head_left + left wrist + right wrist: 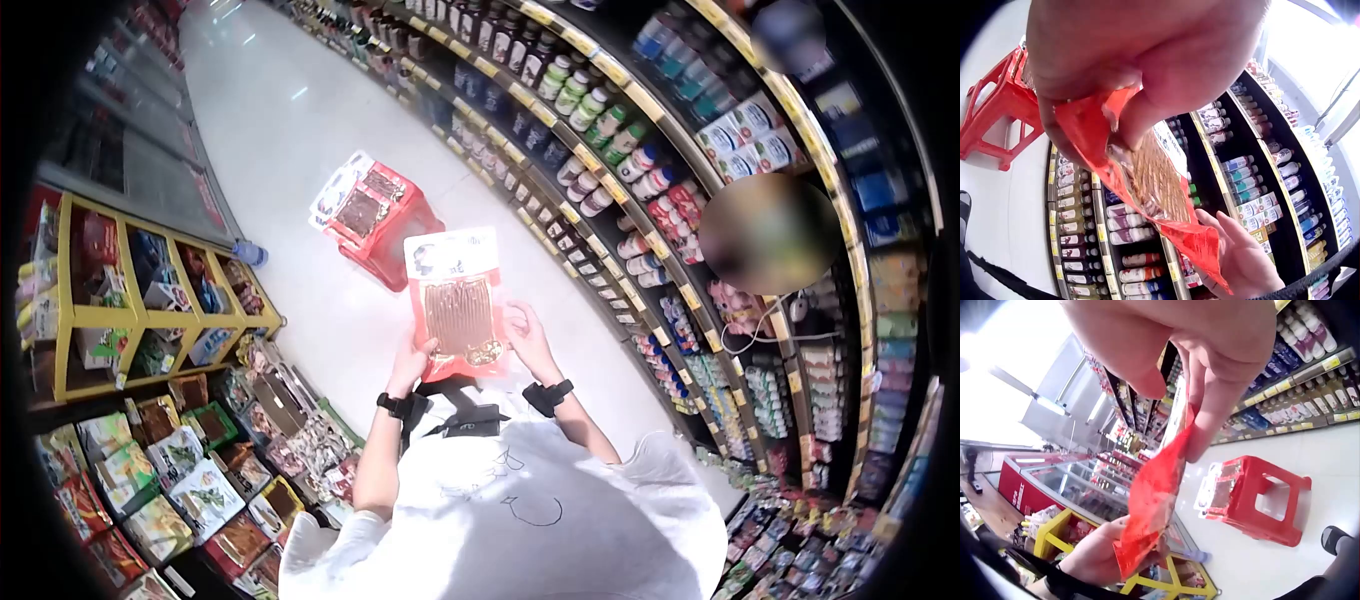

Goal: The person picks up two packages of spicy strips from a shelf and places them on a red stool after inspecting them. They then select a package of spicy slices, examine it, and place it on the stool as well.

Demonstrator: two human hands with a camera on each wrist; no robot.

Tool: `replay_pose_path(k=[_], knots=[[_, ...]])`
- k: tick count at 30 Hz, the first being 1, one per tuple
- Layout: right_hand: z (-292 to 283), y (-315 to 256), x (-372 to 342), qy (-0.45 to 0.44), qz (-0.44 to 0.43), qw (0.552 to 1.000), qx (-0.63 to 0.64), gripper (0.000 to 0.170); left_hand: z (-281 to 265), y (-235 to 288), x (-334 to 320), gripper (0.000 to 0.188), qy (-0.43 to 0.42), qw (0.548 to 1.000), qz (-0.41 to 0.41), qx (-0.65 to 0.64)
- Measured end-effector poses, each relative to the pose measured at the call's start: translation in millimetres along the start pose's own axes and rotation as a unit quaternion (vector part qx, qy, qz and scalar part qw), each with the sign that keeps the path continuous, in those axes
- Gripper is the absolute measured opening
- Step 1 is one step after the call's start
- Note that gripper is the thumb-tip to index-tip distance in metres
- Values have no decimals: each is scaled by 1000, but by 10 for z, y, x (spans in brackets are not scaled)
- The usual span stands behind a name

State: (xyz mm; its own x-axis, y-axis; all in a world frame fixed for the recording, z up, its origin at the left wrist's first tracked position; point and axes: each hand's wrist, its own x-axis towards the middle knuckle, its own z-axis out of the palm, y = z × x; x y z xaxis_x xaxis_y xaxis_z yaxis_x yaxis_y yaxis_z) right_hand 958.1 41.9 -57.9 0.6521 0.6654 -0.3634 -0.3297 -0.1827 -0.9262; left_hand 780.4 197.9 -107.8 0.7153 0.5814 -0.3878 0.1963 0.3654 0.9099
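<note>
A flat red packet [458, 312] with a white header and a clear window showing brown ribbed strips is held up in front of the chest. My left hand [408, 364] grips its lower left edge, thumb over the front. Beside the right edge is my right hand [528, 342]; in the right wrist view its straight fingers [1200, 434] touch the packet's edge while the thumb stands apart. The left wrist view shows the red foil [1100, 128] pinched between left thumb and fingers. More such packets [360, 203] lie on a red plastic stool [415, 222] ahead.
Shelves of bottles [590, 110] run along the right side of the aisle. To the left are a yellow-framed rack [145, 318] of packaged goods and a display of bagged foods [205, 490]. The pale floor [270, 90] stretches ahead past the stool.
</note>
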Motion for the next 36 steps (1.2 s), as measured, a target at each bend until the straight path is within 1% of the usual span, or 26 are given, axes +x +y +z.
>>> replay_pose_path(k=[1,2,4,6,7,8,11,12,15,19,21,24,27,28,30,31,32,34,36], knots=[[13,-2,146,-12,2,1000,-5,30,-33,100,99,46,-2,1000,-25,4],[9,-27,275,-24,5,1000,-12,35,-78,127,208,44,-9,1000,-18,4],[28,-141,567,-56,66,995,-57,39,-191,170,442,41,-19,1000,3,6],[84,-215,896,-102,124,983,-85,42,-264,204,632,39,3,1000,10,-15],[89,-244,1050,-130,155,975,-91,43,-302,262,713,37,13,1000,11,-24],[67,-261,1166,-156,189,964,-99,44,-363,310,797,37,-1,1000,-5,1],[246,-436,1432,-199,209,948,-135,44,-427,539,929,37,16,990,-11,-141],[356,-552,1493,-201,226,939,-160,46,-462,498,995,36,46,990,0,-136],[581,-592,1763,-243,201,925,-212,48,-527,563,1070,35,114,965,0,-237],[822,-611,2058,-286,162,926,-186,51,-697,705,1066,39,122,955,0,-270],[898,-596,2160,-285,163,925,-193,52,-768,753,1081,41,124,945,1,-302],[1007,-616,2271,-298,168,919,-195,53,-865,803,1083,43,91,949,38,-299],[1056,-539,2452,-316,184,914,-175,56,-961,806,1136,42,92,967,54,-231],[1073,-534,2531,-335,179,905,-190,57,-967,934,1088,42,80,962,47,-256],[1140,-527,2663,-346,172,898,-210,57,-1040,886,1131,42,82,971,20,-222],[1173,-544,2719,-348,172,895,-220,57,-1046,861,1152,42,90,971,9,-223],[1207,-545,2779,-354,175,897,-196,57,-1054,841,1174,42,98,970,-1,-223],[1302,-583,2923,-373,181,888,-198,57,-1061,841,1272,42,127,959,-9,-254],[1348,-599,3119,-389,192,875,-216,57,-1100,837,1383,40,147,961,-18,-232]])
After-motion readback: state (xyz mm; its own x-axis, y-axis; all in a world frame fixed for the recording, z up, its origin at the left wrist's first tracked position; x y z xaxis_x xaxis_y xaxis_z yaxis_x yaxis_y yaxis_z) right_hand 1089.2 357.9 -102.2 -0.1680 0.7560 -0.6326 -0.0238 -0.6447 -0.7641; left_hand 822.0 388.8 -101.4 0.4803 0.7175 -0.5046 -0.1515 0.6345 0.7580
